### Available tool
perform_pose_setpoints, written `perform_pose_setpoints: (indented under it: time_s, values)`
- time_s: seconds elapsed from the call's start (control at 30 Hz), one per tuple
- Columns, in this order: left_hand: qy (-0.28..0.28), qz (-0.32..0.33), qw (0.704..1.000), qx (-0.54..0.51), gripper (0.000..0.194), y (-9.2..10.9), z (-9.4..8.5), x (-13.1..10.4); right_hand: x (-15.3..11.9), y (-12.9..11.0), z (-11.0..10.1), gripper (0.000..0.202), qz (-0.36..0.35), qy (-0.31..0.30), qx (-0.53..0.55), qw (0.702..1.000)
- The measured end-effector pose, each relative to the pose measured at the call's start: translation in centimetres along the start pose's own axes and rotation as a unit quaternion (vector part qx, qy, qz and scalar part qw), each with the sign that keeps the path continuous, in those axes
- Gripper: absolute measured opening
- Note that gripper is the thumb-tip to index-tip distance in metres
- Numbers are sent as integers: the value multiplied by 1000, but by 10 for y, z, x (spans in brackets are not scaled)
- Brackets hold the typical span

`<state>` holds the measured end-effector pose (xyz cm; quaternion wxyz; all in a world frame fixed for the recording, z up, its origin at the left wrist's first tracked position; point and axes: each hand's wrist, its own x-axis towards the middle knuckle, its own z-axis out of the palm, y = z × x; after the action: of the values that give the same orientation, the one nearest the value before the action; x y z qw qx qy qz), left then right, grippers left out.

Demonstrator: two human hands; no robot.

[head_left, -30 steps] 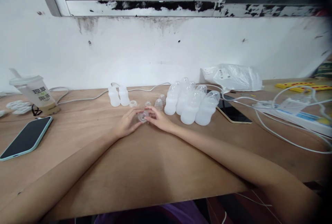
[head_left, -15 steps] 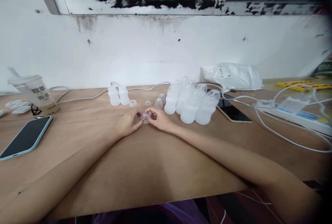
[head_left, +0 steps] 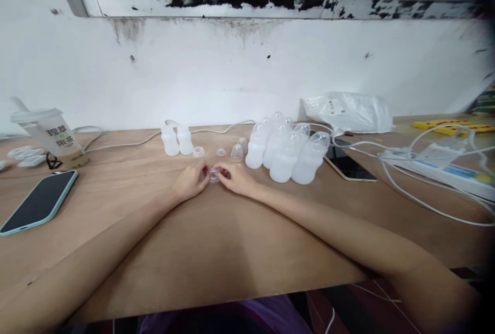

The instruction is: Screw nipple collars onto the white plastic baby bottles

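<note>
Between my hands, low over the table, is a small clear ring-shaped bottle part (head_left: 214, 175), probably a collar with a nipple; fingers cover its sides. My left hand (head_left: 192, 180) grips its left edge with curled fingers and thumb. On the opposite edge, my right hand (head_left: 238, 179) pinches it. Just beyond the hands lie a clear bottle nipple (head_left: 220, 152), a whitish collar ring (head_left: 198, 152) and two clear domed caps (head_left: 236, 154). Two topless white baby bottles (head_left: 170, 141) stand behind to the left. Several capped baby bottles (head_left: 284, 161) are grouped to the right.
At left are a drink cup (head_left: 58, 135), a phone (head_left: 40, 202) and a coiled white cable (head_left: 27, 156). A second phone (head_left: 351, 164), a plastic bag (head_left: 348, 112) and a power strip (head_left: 444, 169) with loose cords occupy the right. The wall closes off the back.
The clear bottle part has shifted slightly left between my hands, and my right fingers have come lower around it. The other things stay in place; the view tilts a little.
</note>
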<state>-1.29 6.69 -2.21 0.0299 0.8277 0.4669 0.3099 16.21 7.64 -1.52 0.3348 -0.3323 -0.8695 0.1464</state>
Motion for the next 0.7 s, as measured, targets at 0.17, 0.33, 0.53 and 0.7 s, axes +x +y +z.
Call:
perform_pose_setpoints:
  time_s: [0.17, 0.33, 0.53, 0.7]
  values:
    - [10, 4, 1000, -6, 9, -1, 5, 2, 2, -4, 1, 17, 7, 0, -21, 1000]
    - [9, -6, 1000, -7, 11, 2, 5, 2, 3, -5, 1, 17, -1, -2, -24, 1000]
    - [6, -2, 1000, 9, 16, 6, 2, 0, 0, -6, 0, 18, -31, 4, -28, 999]
    - [-16, 12, 1000, 20, 10, 6, 3, 0, -1, -4, 2, 10, -33, -22, -77, 996]
